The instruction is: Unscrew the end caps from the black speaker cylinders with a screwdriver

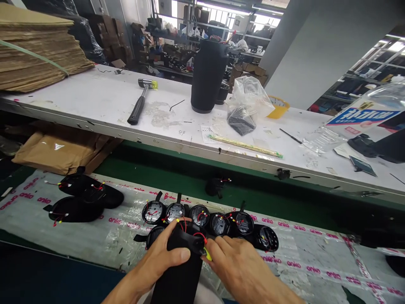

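My left hand (155, 261) is wrapped round the upper end of a black cylindrical housing (179, 280), its thumb lying along the near side. The housing tilts toward me, and red wires (199, 234) with small light-coloured ends come out of its open top. At the right of that rim, my right hand (242, 264) is closed, with a small yellow-green piece (207, 254) at its fingertips. Whether this piece is a connector or part of a tool, I cannot tell. Just beyond my hands, several round black parts (199, 215) with red wires and straps lie in rows.
More long black housings (76, 210) lie to the left on the plastic-covered bench (120, 236). On the raised white shelf (171, 90) are a hammer (138, 107), an upright black cylinder (209, 76), a clear plastic bag (249, 97), a large bottle (357, 114) and stacked cardboard (38, 50).
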A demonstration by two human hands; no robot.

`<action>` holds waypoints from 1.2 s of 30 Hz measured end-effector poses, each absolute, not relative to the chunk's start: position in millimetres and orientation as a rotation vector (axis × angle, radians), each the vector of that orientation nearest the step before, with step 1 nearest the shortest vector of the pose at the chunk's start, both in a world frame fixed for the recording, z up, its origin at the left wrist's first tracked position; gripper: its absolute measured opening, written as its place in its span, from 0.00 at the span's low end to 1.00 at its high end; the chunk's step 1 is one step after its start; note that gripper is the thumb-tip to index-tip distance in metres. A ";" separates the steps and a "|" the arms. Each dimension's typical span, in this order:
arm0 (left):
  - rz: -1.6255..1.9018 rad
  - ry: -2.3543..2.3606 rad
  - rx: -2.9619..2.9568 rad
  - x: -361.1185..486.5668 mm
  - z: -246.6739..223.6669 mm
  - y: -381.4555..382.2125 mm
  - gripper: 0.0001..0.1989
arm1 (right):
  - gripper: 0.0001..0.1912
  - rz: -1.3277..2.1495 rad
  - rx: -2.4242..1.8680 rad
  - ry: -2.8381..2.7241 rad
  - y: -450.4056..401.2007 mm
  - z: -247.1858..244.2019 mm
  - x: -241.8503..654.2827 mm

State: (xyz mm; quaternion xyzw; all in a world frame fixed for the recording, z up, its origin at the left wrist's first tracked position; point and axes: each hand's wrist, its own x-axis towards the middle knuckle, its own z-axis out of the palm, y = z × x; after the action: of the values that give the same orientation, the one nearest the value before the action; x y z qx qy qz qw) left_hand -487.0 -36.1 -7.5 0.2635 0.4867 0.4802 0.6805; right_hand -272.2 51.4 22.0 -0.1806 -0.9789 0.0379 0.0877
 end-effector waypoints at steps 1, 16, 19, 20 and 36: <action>1.091 1.044 0.563 -487.4 -10.3 -35.1 0.40 | 0.06 0.137 -0.519 -2.899 52.3 25.0 -272.1; 1.160 1.231 0.531 -485.1 1.6 -40.6 0.39 | 0.05 0.114 -0.624 -2.838 46.0 32.6 -282.6; 1.144 1.323 0.640 -487.3 0.6 -41.5 0.40 | 0.09 0.144 -0.590 -2.907 49.2 38.2 -282.6; 1.140 1.337 0.661 -487.7 -0.3 -41.9 0.40 | 0.10 0.144 -0.585 -2.922 50.0 39.4 -282.2; 1.111 1.435 0.728 -484.1 5.3 -44.0 0.41 | 0.22 -0.067 -0.668 -3.005 41.5 43.1 -278.1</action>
State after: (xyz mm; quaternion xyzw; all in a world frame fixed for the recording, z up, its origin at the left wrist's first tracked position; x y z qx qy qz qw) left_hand -484.1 -44.0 5.3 0.3088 0.6084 0.4712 0.5589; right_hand -278.1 41.5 43.1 -0.2168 -0.9755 -0.0219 0.0314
